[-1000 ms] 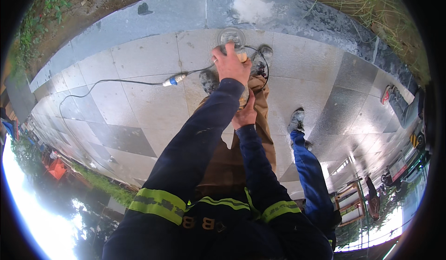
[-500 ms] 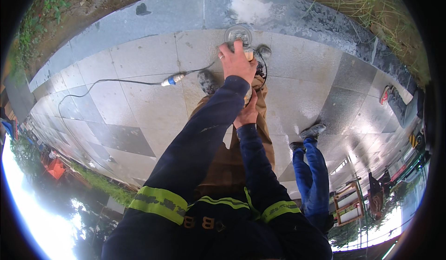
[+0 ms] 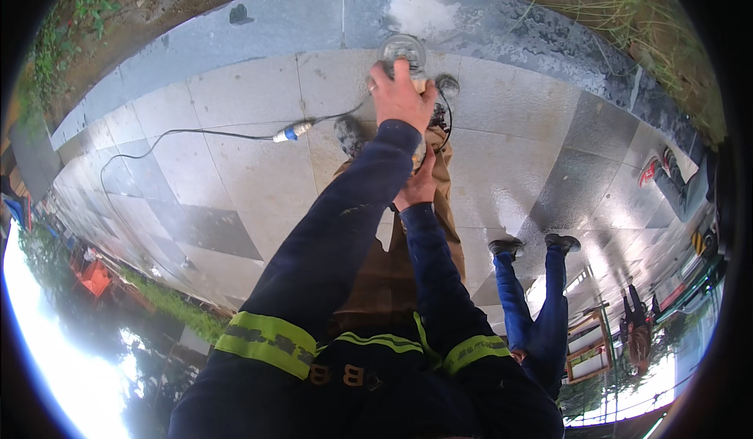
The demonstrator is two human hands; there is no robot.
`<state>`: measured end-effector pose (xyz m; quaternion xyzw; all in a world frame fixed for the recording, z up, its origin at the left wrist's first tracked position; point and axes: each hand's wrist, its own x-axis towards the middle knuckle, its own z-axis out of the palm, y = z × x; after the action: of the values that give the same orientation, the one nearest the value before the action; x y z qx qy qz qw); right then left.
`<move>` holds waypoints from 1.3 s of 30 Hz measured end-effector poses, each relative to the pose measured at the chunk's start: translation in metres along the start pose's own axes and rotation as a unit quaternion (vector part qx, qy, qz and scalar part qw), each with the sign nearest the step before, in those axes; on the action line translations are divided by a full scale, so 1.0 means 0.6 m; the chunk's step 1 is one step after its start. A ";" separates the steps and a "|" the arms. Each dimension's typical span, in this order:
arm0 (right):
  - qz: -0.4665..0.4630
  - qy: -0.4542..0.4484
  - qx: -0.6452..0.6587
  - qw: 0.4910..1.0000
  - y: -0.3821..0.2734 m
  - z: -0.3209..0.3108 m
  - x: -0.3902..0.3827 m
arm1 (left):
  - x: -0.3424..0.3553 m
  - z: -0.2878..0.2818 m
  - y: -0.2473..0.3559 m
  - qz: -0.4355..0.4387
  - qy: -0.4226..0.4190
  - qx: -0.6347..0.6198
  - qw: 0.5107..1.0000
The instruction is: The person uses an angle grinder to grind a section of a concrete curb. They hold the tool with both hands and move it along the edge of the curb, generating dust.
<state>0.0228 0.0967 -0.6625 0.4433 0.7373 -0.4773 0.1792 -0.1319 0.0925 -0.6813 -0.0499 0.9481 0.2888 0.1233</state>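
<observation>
My left hand (image 3: 401, 100) is closed over the front of a corded power tool that looks like an angle grinder (image 3: 420, 157), its fingers curled just behind the round head. That head, a blurred see-through disc (image 3: 403, 48), lies over the seam between the paving and the grey kerb. Nearer to me, my right hand (image 3: 418, 186) wraps the rear of the tool's body. My hands and sleeve hide much of the body. A black cable (image 3: 227, 134) runs off to the left through a blue and white plug connector (image 3: 292, 132).
My dusty shoes (image 3: 350, 136) stand either side of the tool. Behind the kerb (image 3: 290, 23) lie soil and grass. At right a person in blue trousers (image 3: 514, 294) stands on the wet-looking paving; red and grey shoes (image 3: 649, 172) show farther right. A wooden frame (image 3: 588, 345) is at lower right.
The disc and my left hand have moved slightly, the disc a little farther from me. The person in blue trousers has stepped, legs now wider apart. The shoes at far right have shifted.
</observation>
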 end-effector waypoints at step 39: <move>-0.009 -0.052 -0.010 0.999 -0.014 -0.015 0.008 | 0.006 -0.007 -0.010 -0.034 0.013 -0.010 0.999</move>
<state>0.0145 0.1056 -0.6566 0.4097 0.7358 -0.4934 0.2174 -0.1355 0.0851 -0.6818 -0.0871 0.9444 0.2931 0.1204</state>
